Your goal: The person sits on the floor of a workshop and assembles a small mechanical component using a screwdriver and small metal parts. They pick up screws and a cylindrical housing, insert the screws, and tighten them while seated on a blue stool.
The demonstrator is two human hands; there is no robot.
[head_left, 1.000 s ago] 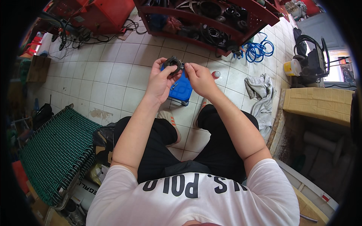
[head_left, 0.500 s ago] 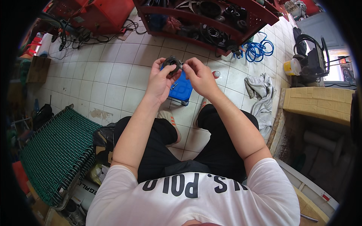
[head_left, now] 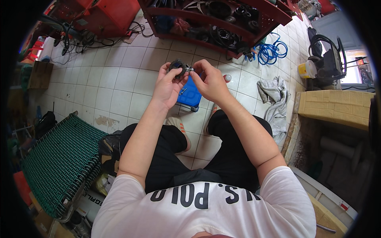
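Observation:
My left hand is closed round a dark ring-shaped part, with the thumb laid across its opening. A small silvery metal piece juts from the ring's right side; it looks like a screw or fitting, but its exact kind is too small to tell. My right hand pinches this piece between thumb and fingertips. Below both hands a blue plastic case stands on the floor, partly covered by them. A few small metal bits lie on its lid.
A red shelf cart full of parts stands ahead. To the right are a coiled blue hose, a grey cloth and a yellow-white bucket. A green woven seat is at my left. A red-capped bottle stands beyond my right hand.
The ring has turned slightly in my left hand, and more of the silvery piece shows at its side. My right fingers have shifted a little about that piece.

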